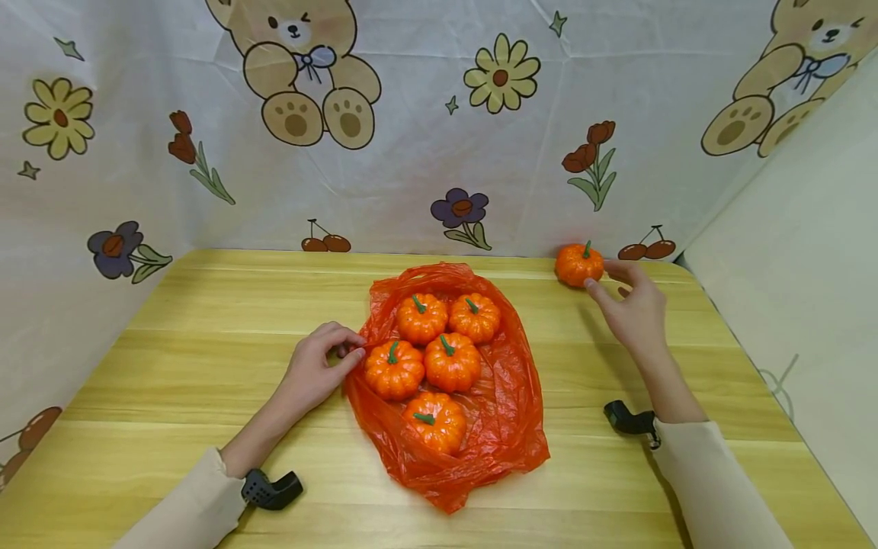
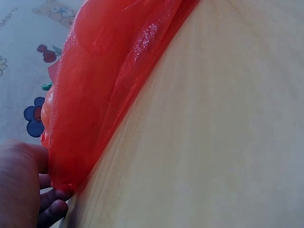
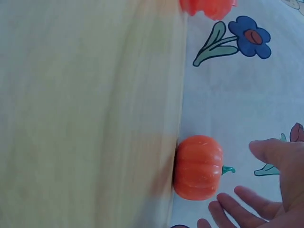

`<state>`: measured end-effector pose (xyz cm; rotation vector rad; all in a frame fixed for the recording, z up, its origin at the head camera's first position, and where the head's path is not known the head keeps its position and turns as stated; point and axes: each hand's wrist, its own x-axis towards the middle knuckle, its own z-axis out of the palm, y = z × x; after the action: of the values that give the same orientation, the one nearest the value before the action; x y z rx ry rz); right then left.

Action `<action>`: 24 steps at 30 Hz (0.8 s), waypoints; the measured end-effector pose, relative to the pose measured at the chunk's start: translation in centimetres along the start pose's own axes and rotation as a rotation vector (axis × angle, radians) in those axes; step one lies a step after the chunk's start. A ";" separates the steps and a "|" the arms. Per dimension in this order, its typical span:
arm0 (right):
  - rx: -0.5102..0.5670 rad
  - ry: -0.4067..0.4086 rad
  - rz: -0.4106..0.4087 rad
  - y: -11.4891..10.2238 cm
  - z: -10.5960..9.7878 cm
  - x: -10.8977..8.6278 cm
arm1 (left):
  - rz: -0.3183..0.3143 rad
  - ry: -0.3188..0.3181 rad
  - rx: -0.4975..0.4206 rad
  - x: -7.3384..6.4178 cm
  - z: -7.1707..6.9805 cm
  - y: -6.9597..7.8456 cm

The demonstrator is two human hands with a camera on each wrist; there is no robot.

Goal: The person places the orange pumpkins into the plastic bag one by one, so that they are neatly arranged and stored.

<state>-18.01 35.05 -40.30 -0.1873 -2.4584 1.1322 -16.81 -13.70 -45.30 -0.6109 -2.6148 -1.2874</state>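
Note:
My left hand (image 1: 318, 362) pinches the left rim of a red plastic bag (image 1: 511, 404), which lies spread open on the table. In the left wrist view the bag's side (image 2: 99, 95) rises from the fingers in a taut fold. Several small orange toy pumpkins (image 1: 453, 362) with green stems sit inside the bag. Another toy pumpkin (image 1: 578, 267) stands alone at the table's back right. Around its right side is my right hand (image 1: 634, 309), thumb and fingers spread. In the right wrist view a gap shows between that hand and the pumpkin (image 3: 197, 168).
The wooden table (image 1: 206, 328) ends at a patterned cloth backdrop (image 1: 405, 183) with bears and flowers. A pale wall panel (image 1: 789, 267) borders the right side. Black wrist cameras are strapped at both sleeves.

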 end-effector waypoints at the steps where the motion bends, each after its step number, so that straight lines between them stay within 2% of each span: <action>1: 0.000 0.000 0.005 0.1 0.0 0.0 | -0.001 0.000 0.000 0.0 0.0 0.0; 5: 0.000 -0.015 0.034 0.6 0.0 0.1 | 0.002 0.002 -0.001 0.0 0.0 0.0; 12: -0.007 -0.089 0.066 0.9 0.0 0.2 | 0.001 -0.002 -0.006 0.0 0.0 0.0; 24: -0.012 -0.099 0.062 0.5 0.8 1.2 | 0.013 -0.001 -0.003 0.0 0.0 -0.1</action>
<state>-19.49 35.19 -40.74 -0.2179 -2.5628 1.1794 -16.88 -13.71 -45.33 -0.6280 -2.6055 -1.2871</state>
